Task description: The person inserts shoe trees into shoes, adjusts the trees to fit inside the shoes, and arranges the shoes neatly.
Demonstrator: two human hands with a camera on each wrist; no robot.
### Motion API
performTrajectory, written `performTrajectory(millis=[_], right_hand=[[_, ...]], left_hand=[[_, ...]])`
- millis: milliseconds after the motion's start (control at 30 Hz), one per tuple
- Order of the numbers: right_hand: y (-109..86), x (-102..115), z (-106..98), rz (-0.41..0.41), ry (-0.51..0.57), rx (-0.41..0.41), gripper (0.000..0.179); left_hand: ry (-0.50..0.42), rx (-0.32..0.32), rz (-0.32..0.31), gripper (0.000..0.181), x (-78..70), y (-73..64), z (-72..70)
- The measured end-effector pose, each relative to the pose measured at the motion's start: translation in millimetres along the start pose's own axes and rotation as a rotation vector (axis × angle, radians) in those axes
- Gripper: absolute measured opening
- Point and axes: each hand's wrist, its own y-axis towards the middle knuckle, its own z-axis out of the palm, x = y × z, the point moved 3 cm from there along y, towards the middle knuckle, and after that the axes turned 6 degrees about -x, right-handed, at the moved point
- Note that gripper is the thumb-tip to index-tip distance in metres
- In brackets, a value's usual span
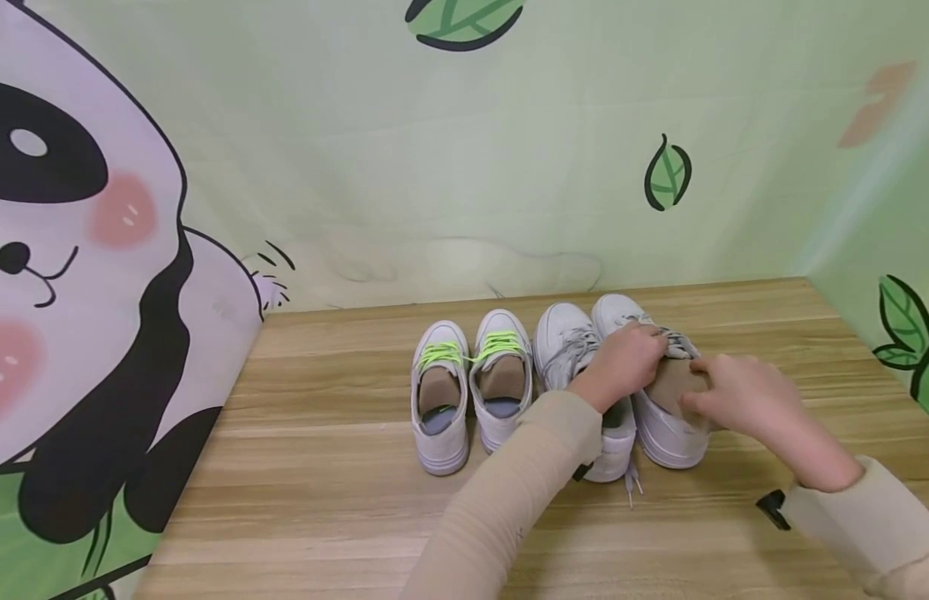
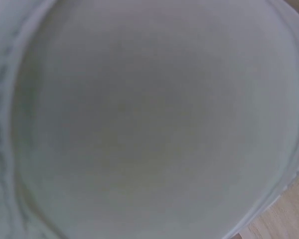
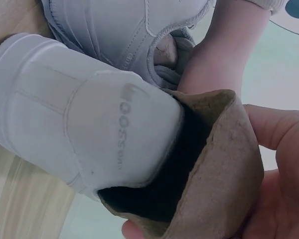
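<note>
My right hand (image 1: 749,396) pinches a brown moulded-paper shoe insert (image 1: 677,387) at the opening of the rightmost white sneaker (image 1: 670,440). In the right wrist view the hollow back of this insert (image 3: 222,164) stands behind the sneaker's heel (image 3: 119,129), with thumb and fingers on its rim. My left hand (image 1: 627,360) grips the same sneaker at its tongue and laces; its fingertips are partly hidden. Left of it stands another white sneaker (image 1: 565,329) with grey laces, partly covered by my left forearm. A blurred white shoe surface (image 2: 154,119) fills the left wrist view.
Two white sneakers with green laces, one outer (image 1: 443,454) and one inner (image 1: 500,325), stand to the left, each with a brown insert inside. Loose lace ends (image 1: 632,482) hang behind the third shoe. A printed wall (image 1: 434,167) rises behind the wooden surface (image 1: 307,467).
</note>
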Motion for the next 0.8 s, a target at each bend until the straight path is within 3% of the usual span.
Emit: performTrajectory(millis=[167,400,800], right_hand=[[-1.9,0.7,2.7,0.031,-0.007,-0.031,0.06],[-4.1,3.0,9.7,0.065,-0.029,-0.107,0.081],[-0.4,5.8,8.2,0.069,-0.057,-0.088,0.052]], left_hand=[[0.004,0.0,-0.003,0.016,0.0,-0.3,0.1],[0.01,0.004,-0.003,0.017,0.0,0.1,-1.5],[0.032,0.068,-0.003,0.02,-1.3,-2.2,-3.2]])
